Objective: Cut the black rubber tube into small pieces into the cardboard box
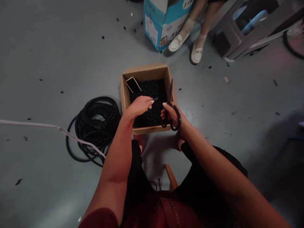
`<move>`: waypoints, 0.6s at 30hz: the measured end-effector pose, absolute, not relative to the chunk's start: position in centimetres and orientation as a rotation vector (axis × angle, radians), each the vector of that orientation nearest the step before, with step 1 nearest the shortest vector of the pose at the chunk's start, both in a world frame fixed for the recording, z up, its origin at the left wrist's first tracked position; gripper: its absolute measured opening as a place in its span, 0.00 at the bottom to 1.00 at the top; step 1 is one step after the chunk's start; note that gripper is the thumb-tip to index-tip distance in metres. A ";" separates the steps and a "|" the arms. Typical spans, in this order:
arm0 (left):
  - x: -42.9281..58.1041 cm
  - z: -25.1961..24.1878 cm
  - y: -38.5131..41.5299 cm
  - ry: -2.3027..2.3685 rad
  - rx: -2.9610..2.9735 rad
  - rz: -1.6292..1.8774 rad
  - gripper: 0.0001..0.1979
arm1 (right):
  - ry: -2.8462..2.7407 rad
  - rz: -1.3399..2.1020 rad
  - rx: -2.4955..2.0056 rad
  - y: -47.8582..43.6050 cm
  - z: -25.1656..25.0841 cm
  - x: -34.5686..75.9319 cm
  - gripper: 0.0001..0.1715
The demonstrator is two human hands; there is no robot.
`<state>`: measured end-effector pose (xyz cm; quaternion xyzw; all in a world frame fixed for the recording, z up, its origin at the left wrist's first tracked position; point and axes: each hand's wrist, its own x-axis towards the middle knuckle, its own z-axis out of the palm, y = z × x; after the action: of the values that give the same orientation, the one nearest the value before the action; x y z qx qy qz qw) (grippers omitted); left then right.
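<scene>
My left hand (pixel 142 105) is above an open cardboard box (pixel 145 72), its fingertips pinched on a small black piece (pixel 155 99) too small to name. My right hand (pixel 171 114) holds a pair of scissors (pixel 170 95) at the box's right side. The blades point away from me, and the black handle loops show around my fingers. A heap of small black pieces (pixel 152 115) fills the bottom of the box. Leaning in its far left corner is a phone (pixel 133 85) with a dark screen and a pale edge.
Left of the box lies a coil of black hose (pixel 97 118), crossed by a pale cord (pixel 78 140). Beyond stand a blue printed carton (pixel 155 27), another person's white shoes (pixel 175 43) and a grey plastic stool (pixel 234 34). Black scraps (pixel 62 92) dot the grey floor.
</scene>
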<state>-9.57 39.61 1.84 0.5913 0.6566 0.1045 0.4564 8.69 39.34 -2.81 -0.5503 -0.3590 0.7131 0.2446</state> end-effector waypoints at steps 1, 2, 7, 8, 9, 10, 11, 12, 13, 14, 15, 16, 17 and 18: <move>-9.0 2.4 39.4 1.564 1.433 0.311 0.17 | -0.922 1.943 -1.451 39.9 -2.5 9.0 0.21; -8.4 3.0 39.2 1.515 1.406 0.352 0.19 | -0.885 1.931 -1.399 40.3 -2.1 9.2 0.22; -6.2 4.9 38.3 1.352 1.381 0.435 0.33 | -0.885 1.840 -1.264 41.0 -0.3 10.3 0.26; -6.0 4.9 38.2 1.350 1.407 0.433 0.33 | -0.878 1.840 -1.260 41.0 -0.1 10.4 0.26; -5.8 4.8 38.2 1.361 1.442 0.419 0.33 | -0.863 1.859 -1.258 41.0 -0.1 10.5 0.25; -5.6 4.6 38.3 1.384 1.482 0.394 0.33 | -0.837 1.883 -1.259 41.0 -0.1 10.6 0.25; -5.4 4.4 38.3 1.424 1.530 0.359 0.31 | -0.802 1.902 -1.267 41.1 -0.1 10.6 0.25; -5.1 4.4 38.3 1.487 1.585 0.320 0.29 | -0.763 1.915 -1.278 41.1 -0.1 10.5 0.25; -4.7 4.6 38.2 1.572 1.648 0.287 0.27 | -0.724 1.916 -1.291 41.2 -0.2 10.5 0.25; -4.4 5.2 38.0 1.665 1.718 0.280 0.24 | -0.690 1.908 -1.302 41.3 -0.3 10.5 0.25; -3.9 6.1 37.6 1.739 1.792 0.315 0.20 | -0.662 1.888 -1.312 41.4 -0.3 10.4 0.24; -3.5 7.5 37.0 1.772 1.864 0.396 0.16 | -0.644 1.862 -1.321 41.5 -0.4 10.4 0.23; -3.0 9.2 36.2 1.735 1.923 0.530 0.13 | -0.639 1.836 -1.327 41.6 -0.4 10.4 0.21; -2.7 11.1 35.2 1.597 1.944 0.687 0.11 | -0.637 1.811 -1.333 41.7 -0.4 10.5 0.20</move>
<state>-2.65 35.25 11.09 0.7190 0.5908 0.2541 0.2635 10.48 41.68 -0.36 -0.5248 -0.2509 0.7130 0.3915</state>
